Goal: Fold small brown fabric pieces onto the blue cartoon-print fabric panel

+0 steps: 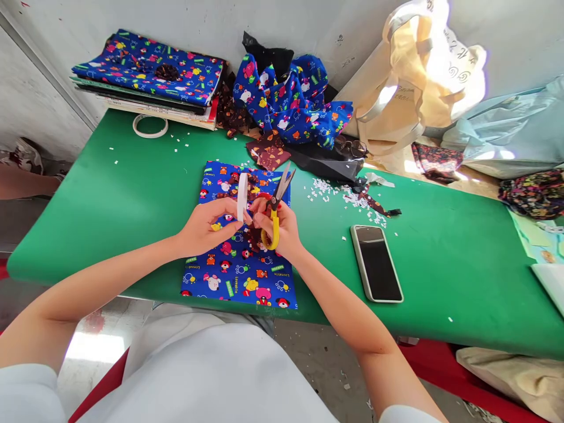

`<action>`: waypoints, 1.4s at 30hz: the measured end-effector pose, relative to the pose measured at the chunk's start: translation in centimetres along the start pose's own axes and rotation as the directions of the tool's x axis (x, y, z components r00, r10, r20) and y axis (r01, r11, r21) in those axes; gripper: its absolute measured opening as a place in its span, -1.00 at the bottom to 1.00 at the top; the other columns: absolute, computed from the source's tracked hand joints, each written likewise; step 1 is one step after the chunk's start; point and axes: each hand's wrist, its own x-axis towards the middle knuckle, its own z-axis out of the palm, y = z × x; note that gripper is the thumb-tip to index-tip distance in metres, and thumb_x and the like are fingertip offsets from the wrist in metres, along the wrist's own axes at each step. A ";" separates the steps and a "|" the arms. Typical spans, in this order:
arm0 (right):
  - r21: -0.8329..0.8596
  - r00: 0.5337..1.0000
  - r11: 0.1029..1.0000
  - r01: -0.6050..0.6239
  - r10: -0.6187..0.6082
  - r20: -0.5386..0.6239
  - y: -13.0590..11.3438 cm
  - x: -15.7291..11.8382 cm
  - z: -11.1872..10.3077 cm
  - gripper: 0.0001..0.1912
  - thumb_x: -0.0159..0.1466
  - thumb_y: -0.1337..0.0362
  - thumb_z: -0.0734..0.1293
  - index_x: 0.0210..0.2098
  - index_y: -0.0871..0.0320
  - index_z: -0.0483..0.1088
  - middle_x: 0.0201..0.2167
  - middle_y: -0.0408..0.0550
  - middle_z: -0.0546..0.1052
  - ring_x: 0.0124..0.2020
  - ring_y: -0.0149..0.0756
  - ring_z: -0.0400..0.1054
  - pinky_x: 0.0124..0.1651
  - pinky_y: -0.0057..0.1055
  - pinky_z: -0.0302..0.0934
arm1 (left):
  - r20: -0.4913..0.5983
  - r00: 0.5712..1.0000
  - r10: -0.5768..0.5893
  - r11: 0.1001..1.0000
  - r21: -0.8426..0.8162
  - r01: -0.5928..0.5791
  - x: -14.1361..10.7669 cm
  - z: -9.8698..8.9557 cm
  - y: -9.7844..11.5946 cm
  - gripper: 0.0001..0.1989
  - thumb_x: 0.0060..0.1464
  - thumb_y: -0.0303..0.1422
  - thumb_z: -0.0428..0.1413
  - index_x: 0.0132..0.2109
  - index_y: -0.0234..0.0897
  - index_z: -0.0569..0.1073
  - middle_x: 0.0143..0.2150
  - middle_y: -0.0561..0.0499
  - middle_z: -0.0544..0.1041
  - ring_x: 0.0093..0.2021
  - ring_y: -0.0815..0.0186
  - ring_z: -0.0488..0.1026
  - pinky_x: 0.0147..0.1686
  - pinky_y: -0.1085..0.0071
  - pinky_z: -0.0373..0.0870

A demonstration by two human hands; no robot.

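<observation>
My left hand (208,224) is closed on a narrow white roll of tape (242,197), held on edge between thumb and fingers. In my right hand (286,230) is a pair of scissors with yellow handles (275,229), its slightly parted blades pointing up and away from me. The fingertips of both hands nearly meet; whatever lies between them is too small to make out. Below them a blue cartoon-print fabric piece (238,276) lies flat on the green table (145,194). Dark brown patterned pieces (254,238) rest on it, partly hidden by my hands.
A phone (378,264) lies to the right, near white paper bits (365,202). Another tape roll (150,134) sits by the folded fabric stack (150,64). Crumpled blue fabric (286,100), glasses (352,147) and a beige bag (388,88) line the back.
</observation>
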 end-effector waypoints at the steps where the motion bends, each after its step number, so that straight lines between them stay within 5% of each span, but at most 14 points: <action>1: 0.021 1.000 1.000 -0.006 0.006 -0.022 0.0 0.1 0.0 -0.60 0.05 -0.04 0.41 -0.50 0.11 0.22 -0.39 -0.16 0.37 -0.51 -0.49 0.20 -0.42 -0.43 0.24 | 0.007 0.999 0.034 0.997 0.063 -0.034 0.0 -0.1 -0.1 -0.91 0.12 -0.46 0.07 -0.20 -0.32 0.42 -0.19 -0.09 0.55 -0.15 0.34 0.50 -0.13 0.44 0.44; 10: 0.175 0.972 0.961 -0.215 0.228 -0.053 -0.4 0.1 -0.3 -0.64 -0.05 0.08 0.49 -0.40 0.09 0.32 -0.39 -0.20 0.49 -0.54 -0.49 0.26 -0.41 -0.44 0.28 | 0.237 0.940 0.244 0.932 0.210 -0.295 0.1 -0.2 -0.1 -0.89 0.09 -0.55 0.05 -0.21 -0.32 0.41 -0.24 -0.10 0.55 -0.16 0.34 0.51 -0.13 0.43 0.47; 21: 0.160 0.991 0.985 -0.057 0.076 -0.111 -0.8 0.3 -0.5 -0.77 0.05 0.14 0.45 -0.46 0.12 0.36 -0.44 -0.17 0.47 -0.47 -0.44 0.29 -0.40 -0.43 0.23 | 0.329 0.924 0.196 0.939 0.208 -0.273 -0.1 -0.3 -0.3 -0.80 0.14 -0.45 0.01 -0.08 -0.26 0.43 -0.18 -0.07 0.59 -0.13 0.32 0.51 0.06 0.31 0.36; 30: -0.035 0.964 0.997 -0.063 0.051 -0.260 -0.2 -0.1 -0.4 -0.74 0.04 0.08 0.44 -0.44 0.09 0.35 -0.43 -0.16 0.52 -0.55 -0.44 0.30 -0.47 -0.42 0.26 | 0.314 0.922 0.225 0.943 0.168 -0.287 -0.1 0.0 -0.3 -0.76 0.16 -0.40 0.04 -0.02 -0.32 0.40 -0.13 -0.15 0.55 -0.03 0.26 0.44 0.01 0.31 0.38; 36: -0.064 0.965 0.996 -0.064 0.045 -0.260 0.7 0.0 -0.8 -0.70 0.04 0.04 0.43 -0.41 0.10 0.33 -0.48 -0.19 0.49 -0.56 -0.46 0.28 -0.49 -0.45 0.25 | 0.348 0.919 0.184 0.962 0.128 -0.241 -0.1 0.1 -0.1 -0.79 0.18 -0.42 0.02 -0.05 -0.29 0.42 -0.13 -0.14 0.56 -0.02 0.28 0.45 0.02 0.33 0.37; 42: -0.071 0.960 0.997 -0.030 0.008 -0.280 0.5 -0.1 -0.7 -0.72 0.04 0.08 0.45 -0.42 0.09 0.34 -0.51 -0.22 0.46 -0.56 -0.47 0.27 -0.49 -0.47 0.22 | 0.337 0.934 0.120 0.975 0.137 -0.175 -0.2 0.0 -0.4 -0.82 0.19 -0.35 0.01 -0.12 -0.31 0.44 -0.23 -0.09 0.56 -0.17 0.31 0.45 -0.09 0.38 0.36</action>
